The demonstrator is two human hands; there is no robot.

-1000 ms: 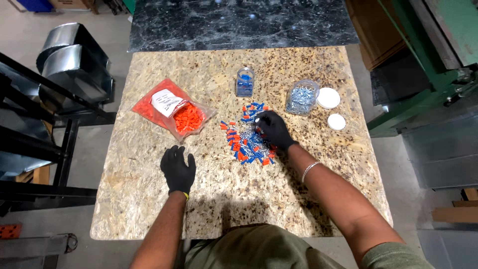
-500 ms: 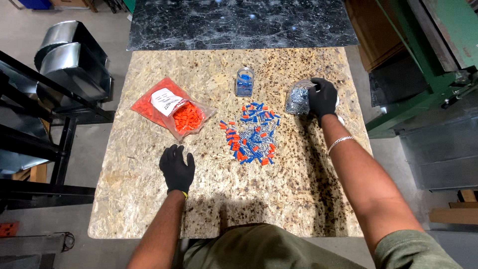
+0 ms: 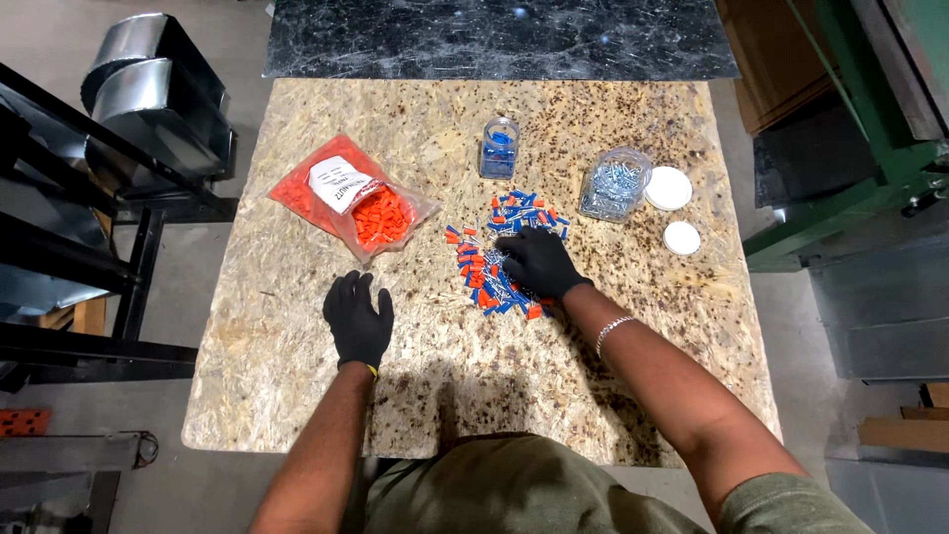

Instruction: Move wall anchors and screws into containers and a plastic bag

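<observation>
A mixed pile of small orange, blue and silver parts (image 3: 494, 247) lies in the middle of the chipboard table (image 3: 633, 336). My right hand (image 3: 539, 262), in a black glove, rests on this pile with its fingers curled over the pieces. Whether it grips any piece is hidden. My left hand (image 3: 358, 318), also gloved in black, lies flat on the bare board left of the pile, fingers apart and holding nothing. A clear bag of orange parts (image 3: 356, 203) with a white label lies just above the left hand.
A small clear jar of blue parts (image 3: 499, 146) stands behind the pile. A clear jar of silver parts (image 3: 614, 184) sits to the right, beside two white lids (image 3: 669, 188). A dark stone slab (image 3: 494, 38) adjoins the far edge. Black metal racks (image 3: 59, 198) stand on the left.
My right hand has come back from the jar of silver parts at the right to the mixed pile. The left hand has stayed flat on the board.
</observation>
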